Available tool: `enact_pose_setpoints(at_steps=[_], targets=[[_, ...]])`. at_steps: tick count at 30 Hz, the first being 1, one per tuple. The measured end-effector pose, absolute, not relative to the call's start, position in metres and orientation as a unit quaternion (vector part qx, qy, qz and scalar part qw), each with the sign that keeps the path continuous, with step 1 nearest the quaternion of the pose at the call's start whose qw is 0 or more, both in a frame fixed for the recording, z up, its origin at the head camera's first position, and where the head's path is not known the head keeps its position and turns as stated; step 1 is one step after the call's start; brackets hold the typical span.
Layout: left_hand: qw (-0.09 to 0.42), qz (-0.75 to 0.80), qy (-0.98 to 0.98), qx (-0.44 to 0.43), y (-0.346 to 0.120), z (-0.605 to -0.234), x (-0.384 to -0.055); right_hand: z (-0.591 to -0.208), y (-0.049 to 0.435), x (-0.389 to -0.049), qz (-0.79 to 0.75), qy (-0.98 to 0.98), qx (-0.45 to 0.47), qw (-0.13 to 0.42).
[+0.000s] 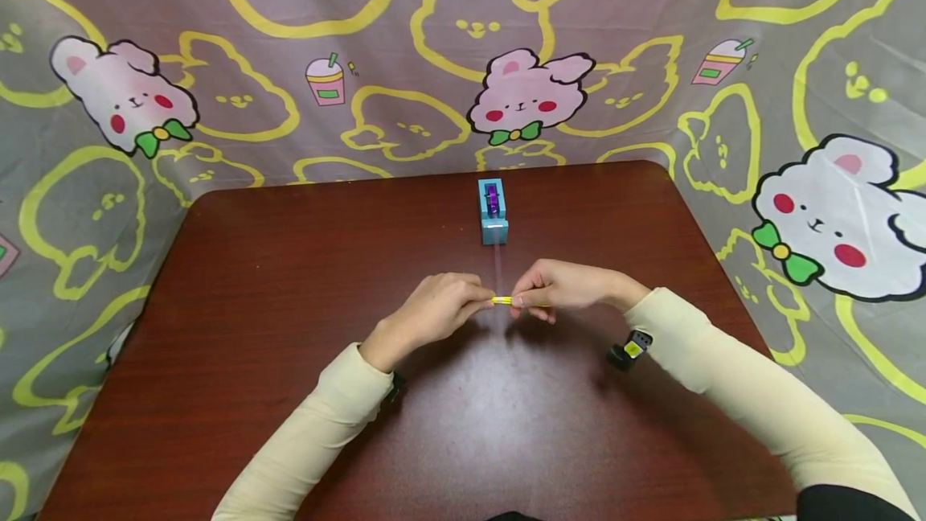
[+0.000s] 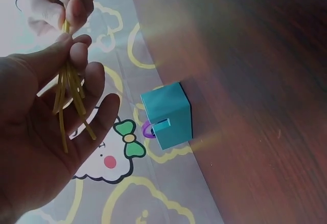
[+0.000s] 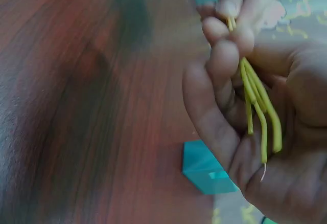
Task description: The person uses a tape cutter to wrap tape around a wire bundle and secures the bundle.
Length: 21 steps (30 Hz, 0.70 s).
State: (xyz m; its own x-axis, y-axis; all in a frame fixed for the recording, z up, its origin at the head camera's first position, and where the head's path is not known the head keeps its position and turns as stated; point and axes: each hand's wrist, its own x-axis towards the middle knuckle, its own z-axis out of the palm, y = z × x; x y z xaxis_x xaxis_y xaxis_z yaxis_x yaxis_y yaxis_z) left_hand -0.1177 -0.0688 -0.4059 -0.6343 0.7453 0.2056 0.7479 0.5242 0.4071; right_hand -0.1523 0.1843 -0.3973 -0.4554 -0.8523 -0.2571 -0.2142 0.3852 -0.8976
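Between both hands is a small bundle of thin yellow wires. My left hand pinches one end of it between thumb and fingertips. Loose wire ends fan out below those fingers, across the palm. My right hand pinches the bundle close by, its thumb on the near side. In the right wrist view several wire ends of uneven length hang over the palm, one with a thin pale tip. A faint pale strip runs from the tape dispenser toward the bundle.
The blue tape dispenser, with a purple roll in it, stands near the far edge of the dark brown table. A patterned cloth hangs behind the table and along both sides. A dark wrist camera hangs under the right sleeve.
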Motion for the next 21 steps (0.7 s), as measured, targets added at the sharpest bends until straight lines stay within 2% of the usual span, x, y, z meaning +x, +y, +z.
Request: enact_pose_setpoints(at_steps=[5,11,16,21], targets=[[-0.057,-0.26,-0.877,-0.4,-0.069,-0.406,-0.125,-0.396,0.183,-0.138,-0.349,0.805,-0.411,0.247],[-0.222,-0.392,-0.828,-0.333,-0.075,-0.411,-0.144,-0.401,0.179,-0.127,-0.248,0.845,-0.467,0.076],[-0.357,-0.5,-0.75,-0.247,-0.082,-0.42,-0.162,-0.407,0.18,-0.121,-0.192,0.853,-0.485,-0.025],[-0.434,-0.519,-0.707,-0.208,-0.084,-0.43,-0.171,-0.413,0.182,-0.118,-0.127,0.846,-0.504,-0.114]])
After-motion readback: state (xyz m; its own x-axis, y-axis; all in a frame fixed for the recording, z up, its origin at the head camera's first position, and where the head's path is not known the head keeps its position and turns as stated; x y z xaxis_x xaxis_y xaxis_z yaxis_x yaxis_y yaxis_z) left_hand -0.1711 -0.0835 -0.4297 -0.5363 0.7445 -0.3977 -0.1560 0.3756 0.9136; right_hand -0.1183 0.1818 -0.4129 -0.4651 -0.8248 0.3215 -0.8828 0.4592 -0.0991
